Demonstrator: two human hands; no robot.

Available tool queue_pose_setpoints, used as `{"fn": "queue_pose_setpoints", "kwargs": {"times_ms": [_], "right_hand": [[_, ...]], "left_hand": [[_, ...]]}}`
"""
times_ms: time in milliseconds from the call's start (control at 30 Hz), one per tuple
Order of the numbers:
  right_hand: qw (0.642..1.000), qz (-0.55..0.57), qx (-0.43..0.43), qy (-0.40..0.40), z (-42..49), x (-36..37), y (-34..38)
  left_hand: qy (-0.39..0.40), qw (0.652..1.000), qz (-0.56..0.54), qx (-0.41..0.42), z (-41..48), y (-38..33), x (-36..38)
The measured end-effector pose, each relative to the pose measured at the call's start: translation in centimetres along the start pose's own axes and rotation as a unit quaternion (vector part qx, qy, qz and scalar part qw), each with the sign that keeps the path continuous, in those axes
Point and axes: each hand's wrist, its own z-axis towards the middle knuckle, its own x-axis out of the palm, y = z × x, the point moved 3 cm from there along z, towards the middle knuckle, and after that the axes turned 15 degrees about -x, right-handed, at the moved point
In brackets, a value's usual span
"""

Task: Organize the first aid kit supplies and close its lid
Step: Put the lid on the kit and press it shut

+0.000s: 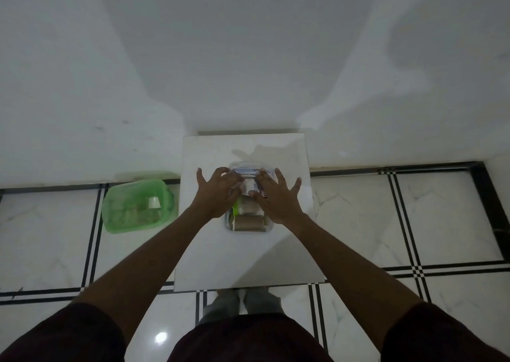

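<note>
A clear plastic first aid box [247,227] sits in the middle of a small white table [287,251]. Inside it I see a brown bandage roll [248,223], a white packet with blue print [245,173] and a small green item [235,210]. My left hand [218,193] lies flat over the box's left side, fingers spread. Over the right side rests my right hand [276,196], fingers also spread. Both palms press down on the top of the box or its contents. Whether a clear lid lies under my hands, I cannot tell.
A green translucent plastic basket [116,218] with some items stands on the floor left of the table. The floor is white marble tile with black lines. A white wall rises behind the table. My feet [245,301] show below the table's near edge.
</note>
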Motion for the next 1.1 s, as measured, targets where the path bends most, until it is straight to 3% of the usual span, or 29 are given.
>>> {"fn": "queue_pose_setpoints", "kwargs": {"times_ms": [100, 167, 233, 300, 367, 433, 533, 600, 700, 800, 967, 1100], "right_hand": [[0.998, 0.037, 0.005, -0.050, -0.3, 0.0, 0.1], [0.985, 0.116, 0.032, -0.127, -0.8, -0.5, 0.1], [0.943, 0.208, 0.087, -0.244, -1.8, -0.7, -0.1], [0.891, 0.277, 0.180, -0.312, -3.2, -0.5, -0.6], [0.864, 0.317, 0.278, -0.276, -4.2, 0.4, -1.3], [0.865, 0.332, 0.329, -0.182, -4.8, 2.1, -2.2], [0.879, 0.326, 0.339, -0.082, -4.9, 4.5, -3.3], [0.894, 0.312, 0.319, -0.046, -4.5, 5.6, -3.6], [0.896, 0.314, 0.308, -0.067, -3.3, 6.1, -3.6], [0.904, 0.279, 0.311, -0.091, -1.7, 6.7, -3.5], [0.929, 0.225, 0.292, -0.043, -0.7, 8.2, -3.9], [0.910, 0.254, 0.325, -0.032, -1.9, 9.0, -4.9]], "left_hand": [[-0.063, 0.993, -0.094, -0.041, -0.7, 0.1, -0.3], [-0.080, 0.968, -0.194, -0.137, -1.1, 0.5, -0.4], [0.009, 0.933, -0.261, -0.249, -1.2, 1.3, 0.5], [0.109, 0.904, -0.293, -0.290, -1.7, 1.8, 1.6], [0.158, 0.896, -0.309, -0.278, -2.5, 2.0, 2.1], [0.157, 0.911, -0.288, -0.250, -3.0, 2.1, 2.4], [0.124, 0.940, -0.241, -0.209, -3.1, 2.4, 2.6], [0.112, 0.936, -0.252, -0.217, -3.3, 2.9, 2.6], [0.093, 0.918, -0.298, -0.245, -4.4, 4.3, 2.0], [0.060, 0.922, -0.301, -0.237, -5.5, 5.9, 0.9], [0.053, 0.916, -0.298, -0.264, -6.1, 7.7, -0.3], [0.054, 0.911, -0.305, -0.273, -6.0, 7.6, -0.4]]}}
